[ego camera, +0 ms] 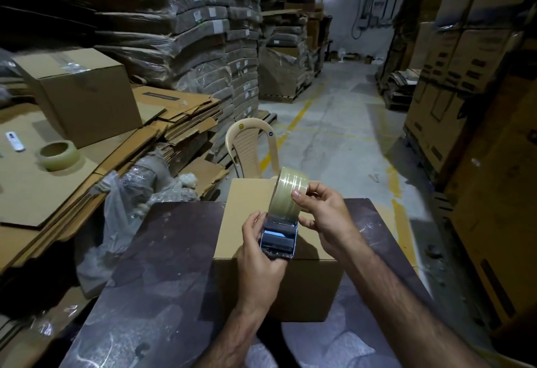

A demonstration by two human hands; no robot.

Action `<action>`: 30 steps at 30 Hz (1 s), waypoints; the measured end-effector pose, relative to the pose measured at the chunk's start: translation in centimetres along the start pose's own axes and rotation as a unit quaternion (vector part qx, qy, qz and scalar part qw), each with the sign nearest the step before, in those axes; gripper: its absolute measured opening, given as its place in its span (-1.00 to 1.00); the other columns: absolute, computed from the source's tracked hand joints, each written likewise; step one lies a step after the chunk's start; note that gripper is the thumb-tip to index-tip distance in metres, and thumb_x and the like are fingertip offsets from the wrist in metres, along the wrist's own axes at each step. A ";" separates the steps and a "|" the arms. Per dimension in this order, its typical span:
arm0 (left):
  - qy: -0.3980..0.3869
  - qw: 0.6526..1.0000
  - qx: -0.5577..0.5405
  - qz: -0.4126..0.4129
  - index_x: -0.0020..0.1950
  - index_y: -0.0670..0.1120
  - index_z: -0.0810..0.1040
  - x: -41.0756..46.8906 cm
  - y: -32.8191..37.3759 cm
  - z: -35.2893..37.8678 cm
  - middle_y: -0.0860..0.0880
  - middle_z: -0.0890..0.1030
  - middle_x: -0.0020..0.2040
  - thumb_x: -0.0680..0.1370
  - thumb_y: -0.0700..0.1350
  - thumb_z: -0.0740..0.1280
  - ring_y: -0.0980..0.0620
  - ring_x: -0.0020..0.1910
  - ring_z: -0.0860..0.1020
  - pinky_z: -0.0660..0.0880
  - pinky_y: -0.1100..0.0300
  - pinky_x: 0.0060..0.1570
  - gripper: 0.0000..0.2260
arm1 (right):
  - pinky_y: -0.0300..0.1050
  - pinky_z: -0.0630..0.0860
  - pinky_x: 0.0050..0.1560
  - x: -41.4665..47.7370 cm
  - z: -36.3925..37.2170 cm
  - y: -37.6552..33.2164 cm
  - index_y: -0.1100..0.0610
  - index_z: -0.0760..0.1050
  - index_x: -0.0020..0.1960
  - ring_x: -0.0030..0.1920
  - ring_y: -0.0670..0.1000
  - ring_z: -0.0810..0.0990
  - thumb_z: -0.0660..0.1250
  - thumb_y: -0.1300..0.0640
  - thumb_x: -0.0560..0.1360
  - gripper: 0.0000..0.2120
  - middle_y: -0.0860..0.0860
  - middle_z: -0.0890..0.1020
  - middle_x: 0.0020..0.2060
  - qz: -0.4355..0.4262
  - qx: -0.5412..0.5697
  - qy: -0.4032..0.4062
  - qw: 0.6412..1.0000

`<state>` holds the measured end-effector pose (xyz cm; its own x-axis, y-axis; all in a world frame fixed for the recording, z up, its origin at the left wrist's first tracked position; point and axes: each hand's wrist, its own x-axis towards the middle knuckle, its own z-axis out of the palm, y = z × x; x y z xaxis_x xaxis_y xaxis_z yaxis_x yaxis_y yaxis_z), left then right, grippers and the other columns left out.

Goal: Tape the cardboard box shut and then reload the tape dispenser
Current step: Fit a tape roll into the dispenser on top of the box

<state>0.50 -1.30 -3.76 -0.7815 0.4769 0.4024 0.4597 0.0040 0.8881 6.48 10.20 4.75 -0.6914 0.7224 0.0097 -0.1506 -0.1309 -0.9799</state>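
A plain cardboard box (250, 202) stands on a dark table (162, 251) in front of me. Above its top I hold a metal tape dispenser (278, 238) in my left hand (258, 254), gripping its lower body. A roll of clear tape (289, 193) sits at the dispenser's upper end. My right hand (322, 216) pinches that roll, thumb on its outer face and fingers behind it. A second, partly used tape roll (58, 155) lies on flat cardboard at the left.
Flattened cardboard sheets (174, 123) are piled at the left, with a taped box (78, 91) and a white remote (15, 141) on them. A beige plastic chair (250, 146) stands behind the box. Wrapped stacks and tall cartons line both sides of the aisle.
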 end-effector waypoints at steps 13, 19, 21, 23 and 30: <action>-0.140 0.946 0.293 -0.027 0.49 0.07 0.11 3.2 -1.1 -0.8 0.12 0.56 0.24 0.35 0.02 0.54 0.08 0.32 0.44 0.00 -0.24 0.46 -0.15 | -0.14 0.51 -0.18 2.0 -1.1 2.3 0.13 0.51 -0.04 -0.12 -0.03 0.58 0.39 0.24 0.46 -0.89 0.06 0.62 -0.16 -0.011 -0.043 -0.021 0.999; -0.218 0.928 0.303 -0.023 0.48 0.10 0.17 4.4 -1.5 -1.3 0.15 0.52 0.30 0.29 0.14 0.55 0.08 0.36 0.38 0.06 -0.26 0.43 -0.13 | -0.26 0.52 -0.34 2.4 -1.2 2.9 0.24 0.49 -0.01 -0.18 -0.05 0.60 0.36 0.31 0.47 -0.88 0.09 0.60 -0.17 -0.006 -0.020 -0.024 1.000; -0.242 0.920 0.307 -0.017 0.47 0.10 0.20 4.5 -1.6 -1.6 0.14 0.49 0.33 0.30 0.14 0.55 0.06 0.38 0.35 0.04 -0.25 0.44 -0.15 | -0.23 0.53 -0.34 2.5 -1.2 3.3 0.22 0.48 -0.04 -0.16 -0.02 0.59 0.36 0.32 0.47 -0.90 0.11 0.58 -0.16 -0.005 -0.023 -0.029 0.999; -0.279 0.910 0.305 -0.013 0.47 0.10 0.20 4.9 -1.5 -2.2 0.12 0.46 0.36 0.30 0.13 0.55 0.06 0.39 0.33 0.05 -0.22 0.45 -0.17 | -0.22 0.53 -0.34 2.5 -1.2 3.5 0.20 0.48 -0.06 -0.15 0.01 0.57 0.36 0.31 0.47 -0.92 0.12 0.57 -0.15 -0.003 -0.029 -0.032 0.999; -0.235 0.961 0.143 -0.015 0.45 -0.03 0.34 8.9 1.2 -4.7 -0.02 0.48 0.36 0.61 0.05 0.23 0.10 0.22 0.47 0.48 0.22 0.14 -0.57 | -0.26 0.48 -0.40 2.7 -1.6 3.1 0.20 0.45 -0.02 -0.25 -0.09 0.55 0.35 0.28 0.49 -0.90 0.08 0.54 -0.16 0.015 -0.068 -0.057 0.996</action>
<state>-7.84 -1.18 1.97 -0.5500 0.8174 0.1717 0.5894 0.2342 0.7731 5.26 12.83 1.39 -0.7714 0.6363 -0.0044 -0.0378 -0.0527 -0.9979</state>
